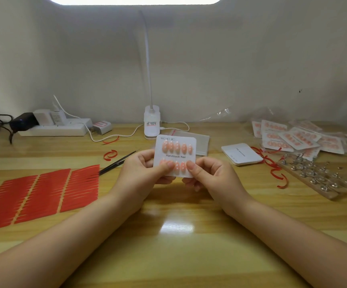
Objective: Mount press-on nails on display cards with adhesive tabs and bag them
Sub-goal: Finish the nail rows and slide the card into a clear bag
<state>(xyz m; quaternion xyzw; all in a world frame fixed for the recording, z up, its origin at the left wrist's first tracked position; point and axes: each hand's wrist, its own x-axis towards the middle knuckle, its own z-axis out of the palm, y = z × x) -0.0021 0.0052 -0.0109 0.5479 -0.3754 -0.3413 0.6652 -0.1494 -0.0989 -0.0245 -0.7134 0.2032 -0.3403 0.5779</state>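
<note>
Pale wall and a glossy yellow wooden tabletop [176,242] frame the work. Red adhesive tab sheets [37,196] lie toward the left edge, bagged cards [299,140] are heaped at the right rear, and a clear bag [191,140] lies mid-rear. A white square card of pink nails [175,155] is pinched above the middle by the left hand [145,173] and right hand [212,175]; thumb pressure could dislodge the lower nails.

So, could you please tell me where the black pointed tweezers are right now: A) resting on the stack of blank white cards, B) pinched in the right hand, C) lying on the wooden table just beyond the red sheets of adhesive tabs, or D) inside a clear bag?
C: the black pointed tweezers lie on the wooden table, by the far edge of the red adhesive tab sheets; no hand touches them.
</note>
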